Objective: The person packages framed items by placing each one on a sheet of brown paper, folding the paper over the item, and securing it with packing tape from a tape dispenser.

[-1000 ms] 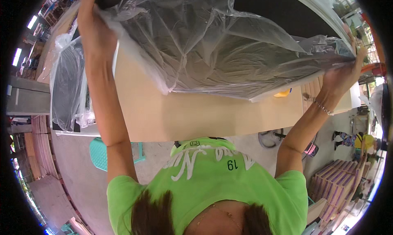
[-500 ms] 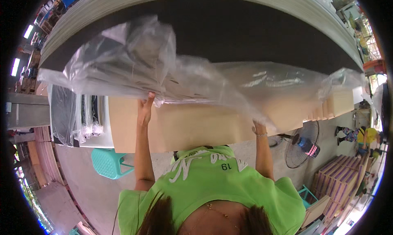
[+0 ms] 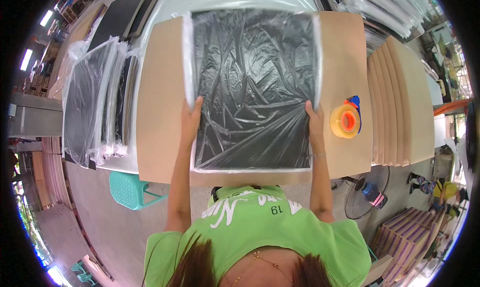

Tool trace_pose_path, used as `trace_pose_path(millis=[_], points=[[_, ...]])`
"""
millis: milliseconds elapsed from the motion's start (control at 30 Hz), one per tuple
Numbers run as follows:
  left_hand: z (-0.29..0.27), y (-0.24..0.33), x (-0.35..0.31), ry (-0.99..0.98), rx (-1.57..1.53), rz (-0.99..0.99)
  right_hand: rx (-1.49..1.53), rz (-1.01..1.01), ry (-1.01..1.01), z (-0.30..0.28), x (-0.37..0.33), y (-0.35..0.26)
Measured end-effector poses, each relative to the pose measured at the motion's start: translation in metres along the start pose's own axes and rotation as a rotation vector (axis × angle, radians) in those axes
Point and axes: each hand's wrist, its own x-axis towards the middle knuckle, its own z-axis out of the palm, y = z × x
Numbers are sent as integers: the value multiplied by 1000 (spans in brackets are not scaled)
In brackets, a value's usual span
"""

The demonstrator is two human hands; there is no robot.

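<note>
A black rectangular panel (image 3: 252,92) with white edges lies over a sheet of brown cardboard (image 3: 159,97) in front of me. Clear, creased plastic film covers its face, with folds fanning out from near the right edge. My left hand (image 3: 191,119) grips the panel's left edge, thumb on top. On the opposite edge my right hand (image 3: 315,121) holds it the same way. The fingers under both edges are hidden. A roll of yellowish tape on an orange and blue dispenser (image 3: 345,121) rests on the cardboard, right of my right hand.
Plastic-wrapped panels (image 3: 87,102) stand at the left table end, with dark panels (image 3: 120,17) behind. Several folded cardboard pieces (image 3: 400,107) are stacked at right. Below the table are a green stool (image 3: 127,191) and a fan (image 3: 367,192); a person (image 3: 442,189) stands far right.
The panel, raised close to me with loose film hanging over its near side, has come down over the cardboard. The film now lies across its face, and the tape dispenser shows.
</note>
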Motion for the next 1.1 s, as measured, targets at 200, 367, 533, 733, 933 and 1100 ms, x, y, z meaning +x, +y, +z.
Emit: trace_pose_path(millis=[200,367,533,733,933,1100], points=[[41,-37,29,26,205,-9,-296,84,117,8,38,41],[58,-84,56,19,270,-33,-290,77,146,3,64,33],[72,-80,72,10,290,37,-374,52,188,-1,80,40],[65,-84,80,50,259,52,-140,28,226,13,87,40],[68,-51,75,-3,241,7,-197,140,216,-6,117,69],[60,-50,69,-55,223,-86,-231,150,167,-2,107,62]])
